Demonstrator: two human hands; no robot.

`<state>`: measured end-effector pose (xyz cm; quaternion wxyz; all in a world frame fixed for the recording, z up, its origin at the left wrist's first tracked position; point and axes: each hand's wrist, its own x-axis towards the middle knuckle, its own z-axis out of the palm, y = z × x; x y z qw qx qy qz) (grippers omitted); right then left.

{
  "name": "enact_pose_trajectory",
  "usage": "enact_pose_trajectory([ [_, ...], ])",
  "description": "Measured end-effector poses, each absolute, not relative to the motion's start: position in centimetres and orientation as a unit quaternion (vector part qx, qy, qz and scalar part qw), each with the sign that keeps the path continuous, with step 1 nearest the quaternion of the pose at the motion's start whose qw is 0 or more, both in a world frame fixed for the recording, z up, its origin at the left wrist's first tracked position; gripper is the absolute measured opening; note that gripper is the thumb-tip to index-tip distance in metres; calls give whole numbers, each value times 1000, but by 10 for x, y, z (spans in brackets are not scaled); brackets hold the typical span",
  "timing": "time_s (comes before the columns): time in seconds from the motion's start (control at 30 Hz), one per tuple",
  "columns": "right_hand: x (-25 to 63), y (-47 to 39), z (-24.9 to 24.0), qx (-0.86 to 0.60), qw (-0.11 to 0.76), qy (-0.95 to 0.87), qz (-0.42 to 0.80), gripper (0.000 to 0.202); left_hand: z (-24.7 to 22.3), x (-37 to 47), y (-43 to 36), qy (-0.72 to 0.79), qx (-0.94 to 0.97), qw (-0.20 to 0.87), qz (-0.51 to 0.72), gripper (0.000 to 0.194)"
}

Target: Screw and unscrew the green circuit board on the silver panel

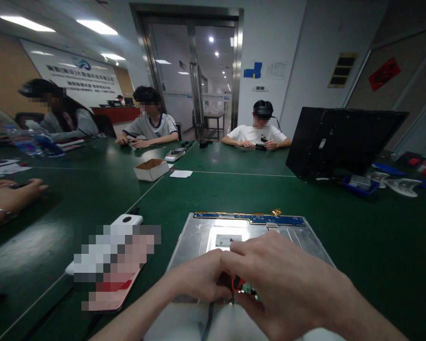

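Observation:
A flat metal-backed display panel (195, 232) lies in front of me, with a narrow blue circuit board (227, 218) along its far edge. My left hand (206, 274) is over the near part of the panel, its fingers closed; what they pinch is hidden. My right hand (291, 279) reaches in from the right, thumb and fingers curled round a small green circuit board (249, 290) with a red wire (237, 283) beside it. The fingertips of both hands nearly meet there. A dark cable (208, 318) runs down from under the left hand.
Left of the panel lie a white device (127, 219) and a pink phone (137, 265). Farther off are an open cardboard box (151, 170), a paper slip (181, 174) and a large black monitor (333, 142). Several people sit around the green table (227, 194); a co-worker's hands (17, 194) are at left.

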<state>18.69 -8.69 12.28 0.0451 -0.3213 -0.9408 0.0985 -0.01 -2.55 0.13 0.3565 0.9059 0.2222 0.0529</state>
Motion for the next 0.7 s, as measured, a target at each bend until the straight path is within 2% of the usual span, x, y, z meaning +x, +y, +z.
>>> enact_pose_trajectory([
  [0.1,185,-89,126,-309,41,-944,112,19,4,0,-27,232,906,351,51,16],
  [0.27,184,-87,119,-331,38,-940,74,10,5,1,-27,229,898,371,62,6],
  [0.4,186,-87,117,-353,44,-931,81,21,6,2,-27,232,873,427,44,9],
  [0.7,185,-86,119,-327,56,-940,75,8,7,3,-27,217,889,398,67,12],
])
